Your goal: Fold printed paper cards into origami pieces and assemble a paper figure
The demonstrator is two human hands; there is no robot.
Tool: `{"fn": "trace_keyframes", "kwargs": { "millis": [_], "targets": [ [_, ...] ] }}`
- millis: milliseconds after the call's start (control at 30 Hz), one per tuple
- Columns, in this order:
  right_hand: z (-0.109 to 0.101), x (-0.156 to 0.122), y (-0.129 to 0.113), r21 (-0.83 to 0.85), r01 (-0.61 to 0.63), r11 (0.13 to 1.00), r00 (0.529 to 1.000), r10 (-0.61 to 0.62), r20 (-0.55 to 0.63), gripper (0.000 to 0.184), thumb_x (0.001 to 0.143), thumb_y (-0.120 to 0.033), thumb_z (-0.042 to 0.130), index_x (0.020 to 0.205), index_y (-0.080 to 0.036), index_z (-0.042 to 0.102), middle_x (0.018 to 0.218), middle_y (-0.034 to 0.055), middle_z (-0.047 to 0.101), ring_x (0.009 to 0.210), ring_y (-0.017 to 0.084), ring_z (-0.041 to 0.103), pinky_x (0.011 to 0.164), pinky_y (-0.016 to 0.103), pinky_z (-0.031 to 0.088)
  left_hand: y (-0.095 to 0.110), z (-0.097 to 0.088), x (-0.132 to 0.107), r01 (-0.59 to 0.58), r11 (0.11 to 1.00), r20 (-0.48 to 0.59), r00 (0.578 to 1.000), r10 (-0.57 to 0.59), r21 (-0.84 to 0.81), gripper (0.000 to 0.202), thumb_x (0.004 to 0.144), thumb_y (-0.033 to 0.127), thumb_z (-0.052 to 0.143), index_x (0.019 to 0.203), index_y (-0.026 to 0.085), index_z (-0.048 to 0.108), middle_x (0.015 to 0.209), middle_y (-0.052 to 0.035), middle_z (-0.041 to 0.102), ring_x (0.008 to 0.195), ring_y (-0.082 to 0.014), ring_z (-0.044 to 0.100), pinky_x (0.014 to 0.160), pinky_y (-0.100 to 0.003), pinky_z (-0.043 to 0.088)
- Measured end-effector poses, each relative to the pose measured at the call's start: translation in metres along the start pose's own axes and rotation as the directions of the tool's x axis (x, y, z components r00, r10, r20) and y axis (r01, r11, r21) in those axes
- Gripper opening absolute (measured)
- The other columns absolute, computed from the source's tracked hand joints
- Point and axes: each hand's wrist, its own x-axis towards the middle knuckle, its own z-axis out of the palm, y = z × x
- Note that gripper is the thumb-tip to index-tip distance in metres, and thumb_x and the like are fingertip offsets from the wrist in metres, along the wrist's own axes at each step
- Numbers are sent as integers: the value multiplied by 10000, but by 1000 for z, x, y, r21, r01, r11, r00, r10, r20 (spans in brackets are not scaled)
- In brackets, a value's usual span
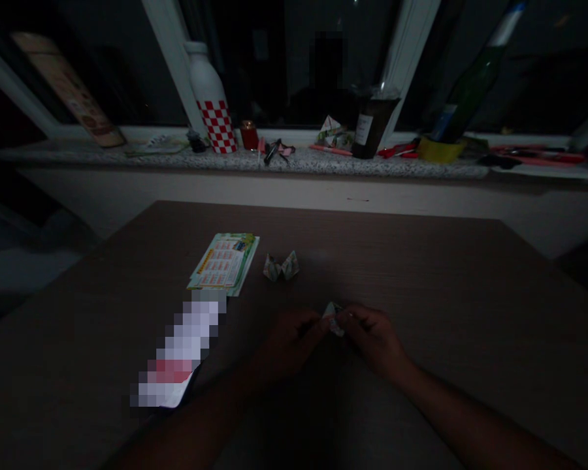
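A small piece of folded paper (pixel 334 320) is pinched between my two hands, just above the table. My left hand (pixel 294 336) grips its left side with thumb and fingers. On the right side, my right hand (pixel 370 336) pinches it the same way. Part of the paper is hidden behind the fingers. Beyond my hands, two folded paper pieces (pixel 281 266) stand side by side on the table. To the left lies a stack of printed paper sheets (pixel 225 262).
Below the sheets lies a bright, pixelated flat object (pixel 176 356). The wooden table (pixel 445 281) meets a wall under a stone windowsill (pixel 294 166). The sill carries a red-checked white bottle (pixel 215 108), a dark cup (pixel 367 130), a green bottle (pixel 470 91) and a folded paper piece (pixel 330 130).
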Motion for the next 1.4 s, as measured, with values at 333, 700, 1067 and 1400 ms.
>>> {"fn": "trace_keyframes", "kwargs": {
  "millis": [333, 700, 1067, 1400],
  "targets": [
    [-1, -2, -2, -67, 29, 997, 994, -22, 110, 431, 859, -520, 535, 616, -164, 544, 518, -46, 442, 465, 76, 371, 438, 199, 307, -5, -2, -2, 0, 995, 56, 998, 5, -100, 283, 858, 409, 539, 895, 149, 647, 647, 15, 526, 589, -114, 463, 527, -203, 337],
    [-2, 0, -1, -10, 71, 997, 996, -70, 50, 353, 851, -486, 567, 702, -169, 610, 639, 10, 606, 590, 125, 545, 557, 232, 428, -6, -3, -1, 40, 984, 119, 993, -19, -176, 282, 836, 388, 560, 740, 134, 635, 594, 26, 488, 548, -97, 417, 522, -207, 310],
    [-1, -1, 0, -132, 90, 987, 991, -76, 106, 304, 866, -417, 561, 707, -164, 618, 625, 1, 602, 580, 118, 545, 549, 225, 424, -3, 0, 2, -55, 994, -15, 998, 54, -92, 196, 854, 303, 546, 754, 144, 600, 690, -4, 585, 672, -137, 550, 633, -227, 415],
    [-1, 1, 1, -167, 93, 982, 990, -74, 116, 258, 863, -347, 562, 691, -163, 616, 619, -4, 591, 578, 116, 538, 544, 219, 415, -1, 1, 2, -32, 998, -45, 999, 30, -45, 158, 810, 260, 565, 703, 148, 595, 648, 10, 567, 639, -132, 534, 611, -226, 404]
  ]
}}
